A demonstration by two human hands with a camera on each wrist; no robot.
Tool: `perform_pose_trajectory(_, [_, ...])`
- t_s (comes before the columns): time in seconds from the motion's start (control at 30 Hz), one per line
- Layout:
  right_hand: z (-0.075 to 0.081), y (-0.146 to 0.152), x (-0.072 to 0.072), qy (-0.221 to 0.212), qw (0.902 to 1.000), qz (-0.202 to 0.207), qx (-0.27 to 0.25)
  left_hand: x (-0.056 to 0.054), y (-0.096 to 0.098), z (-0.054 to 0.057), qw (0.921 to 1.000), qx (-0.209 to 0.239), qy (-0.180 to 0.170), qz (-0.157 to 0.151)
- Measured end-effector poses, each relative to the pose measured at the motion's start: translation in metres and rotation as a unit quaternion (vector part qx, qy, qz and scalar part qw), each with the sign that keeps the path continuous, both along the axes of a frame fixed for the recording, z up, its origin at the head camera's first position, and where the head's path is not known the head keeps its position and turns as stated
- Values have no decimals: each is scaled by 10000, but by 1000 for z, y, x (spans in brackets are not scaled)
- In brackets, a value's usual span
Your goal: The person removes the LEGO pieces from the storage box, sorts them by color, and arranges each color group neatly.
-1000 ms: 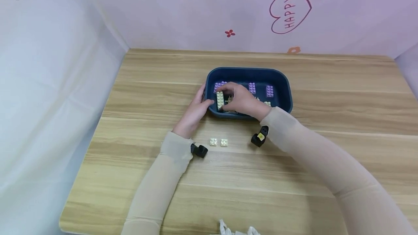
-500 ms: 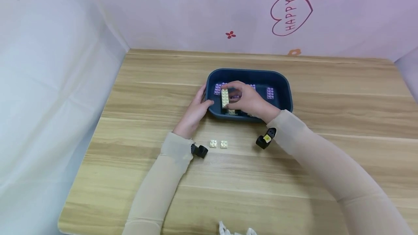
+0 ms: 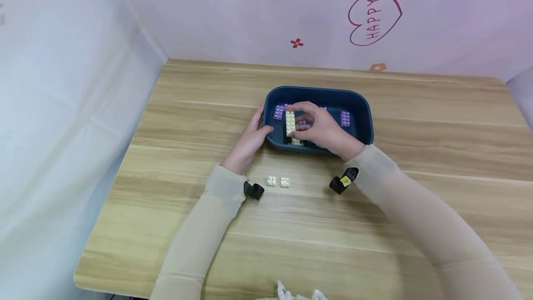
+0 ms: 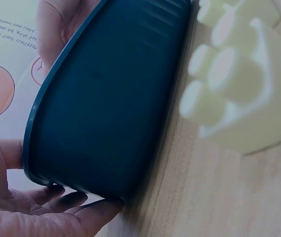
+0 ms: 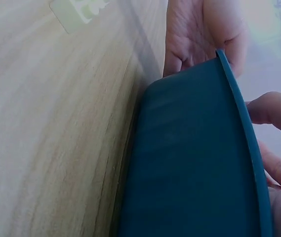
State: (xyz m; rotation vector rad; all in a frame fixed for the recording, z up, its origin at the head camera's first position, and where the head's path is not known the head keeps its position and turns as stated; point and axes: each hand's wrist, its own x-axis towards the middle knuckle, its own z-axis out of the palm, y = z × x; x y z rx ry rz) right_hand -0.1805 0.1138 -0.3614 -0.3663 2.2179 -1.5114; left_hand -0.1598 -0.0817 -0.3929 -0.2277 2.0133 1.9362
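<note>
The right hand (image 3: 322, 128) pinches the long yellow block (image 3: 290, 123) by its ends, a good spot since it's probably light, hard and smooth, near the left hand (image 3: 249, 141), which grips the blue box (image 3: 318, 92).

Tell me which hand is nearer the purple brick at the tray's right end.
Right: the right hand is close beside that purple brick, pinching a long cream brick; the left hand holds the tray at its opposite, left end.
</note>
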Motion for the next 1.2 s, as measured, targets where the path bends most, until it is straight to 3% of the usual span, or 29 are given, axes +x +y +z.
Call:
perform_pose_trajectory(0.33, [6, 7, 14, -97, 9993, -171, -311, 0, 1, -1, 10000, -73, -3, 7])
perform_pose_trajectory(0.83, [19, 22, 52, -441, 9941, -336, -928, 2, 3, -1, 9999, -17, 85, 52])
perform_pose_trajectory(1.2, [16, 39, 78, -628, 9909, -647, -1001, 2, 2, -2, 10000, 13, 7, 79])
